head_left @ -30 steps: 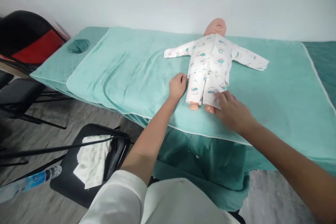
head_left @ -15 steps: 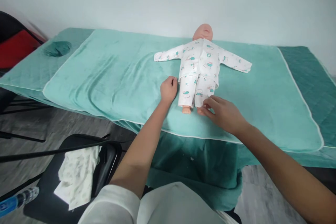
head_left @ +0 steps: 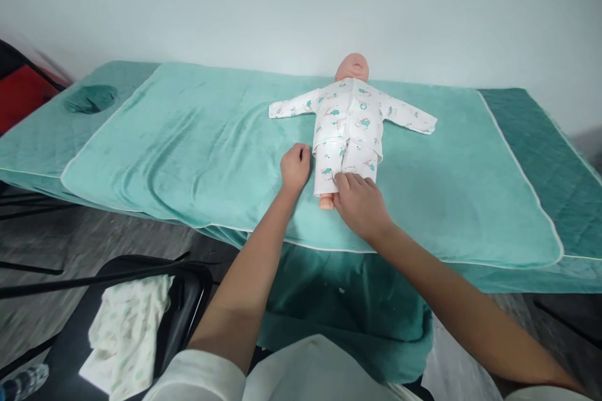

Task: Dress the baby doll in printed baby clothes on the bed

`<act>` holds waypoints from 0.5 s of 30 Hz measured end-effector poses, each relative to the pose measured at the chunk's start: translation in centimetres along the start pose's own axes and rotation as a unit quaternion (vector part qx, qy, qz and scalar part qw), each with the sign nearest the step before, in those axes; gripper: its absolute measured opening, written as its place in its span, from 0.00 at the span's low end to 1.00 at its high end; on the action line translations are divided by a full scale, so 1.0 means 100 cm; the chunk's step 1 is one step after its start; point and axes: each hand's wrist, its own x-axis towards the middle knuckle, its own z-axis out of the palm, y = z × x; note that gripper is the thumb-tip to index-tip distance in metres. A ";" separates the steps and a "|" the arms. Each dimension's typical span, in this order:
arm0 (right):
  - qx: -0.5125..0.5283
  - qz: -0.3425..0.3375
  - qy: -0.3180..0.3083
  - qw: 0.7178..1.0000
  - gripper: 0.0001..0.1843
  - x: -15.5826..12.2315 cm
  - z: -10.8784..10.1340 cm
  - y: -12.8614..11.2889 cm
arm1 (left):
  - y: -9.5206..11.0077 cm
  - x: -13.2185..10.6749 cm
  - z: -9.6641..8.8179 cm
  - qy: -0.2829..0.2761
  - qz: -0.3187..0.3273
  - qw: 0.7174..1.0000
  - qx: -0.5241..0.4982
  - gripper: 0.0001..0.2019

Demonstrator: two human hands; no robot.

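A baby doll (head_left: 348,119) in white printed pyjamas lies on its back on a teal towel (head_left: 197,150), arms spread, head toward the wall. My left hand (head_left: 294,168) rests curled on the towel, right beside the doll's left trouser leg. My right hand (head_left: 360,203) lies over the doll's other lower leg and foot, its fingers bent around the trouser cuff. One bare foot (head_left: 326,203) shows between my hands.
The towel covers a padded table (head_left: 540,138) against a white wall. A black chair (head_left: 155,288) at lower left holds a folded printed cloth (head_left: 125,335). A red and black seat (head_left: 19,91) stands at far left. A water bottle (head_left: 21,381) lies on the floor.
My right hand slid left from beside the doll's feet onto its lower leg and closed on the cuff. The left hand stayed beside the trousers. The view shifted to the right.
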 end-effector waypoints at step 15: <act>0.037 -0.017 0.095 0.995 0.06 -0.025 -0.017 0.009 | -0.001 0.000 -0.001 -0.003 -0.002 1.000 0.007 0.15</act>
